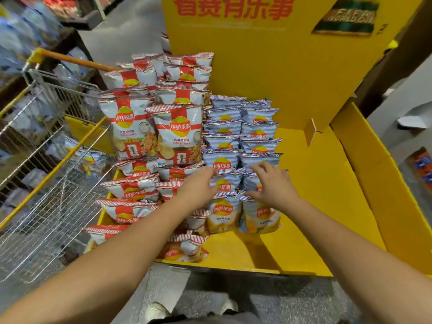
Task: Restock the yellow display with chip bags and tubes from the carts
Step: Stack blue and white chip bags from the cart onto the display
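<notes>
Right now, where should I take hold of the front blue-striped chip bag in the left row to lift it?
Pinch the front blue-striped chip bag by its crimped top seal, coming from above. It stands upright against the bag behind, its top edge free, and the left hand is already beside it.

The right half of the yellow display (311, 183) floor lies bare, open to a reach from the near edge. On the left, red-striped chip bags (177, 134) stack high and blue-striped chip bags (240, 146) fill the middle. The tall back panel (268, 66) closes the far side, a side wall (378, 183) the right, and a wire cart (46, 183) crowds the left.
</notes>
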Demonstrator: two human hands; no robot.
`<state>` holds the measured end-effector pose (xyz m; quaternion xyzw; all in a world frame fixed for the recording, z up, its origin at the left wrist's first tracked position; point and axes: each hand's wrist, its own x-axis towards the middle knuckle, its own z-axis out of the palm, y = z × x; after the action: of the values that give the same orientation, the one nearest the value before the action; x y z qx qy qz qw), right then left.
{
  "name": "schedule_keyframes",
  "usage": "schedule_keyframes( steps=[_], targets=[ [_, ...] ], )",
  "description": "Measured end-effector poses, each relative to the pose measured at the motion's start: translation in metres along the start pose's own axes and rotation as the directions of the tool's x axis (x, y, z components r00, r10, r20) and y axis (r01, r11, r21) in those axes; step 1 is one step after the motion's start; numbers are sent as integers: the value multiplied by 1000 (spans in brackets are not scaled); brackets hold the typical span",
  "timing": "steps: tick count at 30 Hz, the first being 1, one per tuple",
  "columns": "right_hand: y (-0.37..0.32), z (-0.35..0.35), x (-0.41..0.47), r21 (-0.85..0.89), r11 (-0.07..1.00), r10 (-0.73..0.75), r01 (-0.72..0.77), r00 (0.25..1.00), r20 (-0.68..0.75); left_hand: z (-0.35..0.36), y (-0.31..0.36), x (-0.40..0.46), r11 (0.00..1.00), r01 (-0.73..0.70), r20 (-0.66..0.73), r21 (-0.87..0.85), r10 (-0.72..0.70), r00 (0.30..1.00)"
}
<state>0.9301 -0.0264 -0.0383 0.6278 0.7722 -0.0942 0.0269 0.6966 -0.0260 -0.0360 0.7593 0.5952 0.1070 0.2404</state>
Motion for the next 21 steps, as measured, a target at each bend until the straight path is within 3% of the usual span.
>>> schedule_keyframes(
  steps=[4, 9, 13, 17, 21],
  targets=[
    [-77, -49, 11, 280, 949, -102, 146, 981, -167, -62, -29, -31, 970, 67, -212, -232, -118, 970],
    [-223, -61, 26, 486, 832, -191, 268, 960, -203, -133, -113, -87, 905, 136, -373, -404, -298, 879],
    [-345, -30, 40, 509, 787, -307, 348, 937, -166, -170, -216, -137, 879, 243, -420, -410, -418, 806],
    [-464, 2, 60, 533, 773, -354, 344, 931, -88, -201, -324, -184, 840, 267, -378, -473, -467, 799],
    [-559, 18, 82, 552, 774, -382, 311, 924, 15, -228, -414, -218, 836, 361, -355, -414, -514, 781]
  ],
)
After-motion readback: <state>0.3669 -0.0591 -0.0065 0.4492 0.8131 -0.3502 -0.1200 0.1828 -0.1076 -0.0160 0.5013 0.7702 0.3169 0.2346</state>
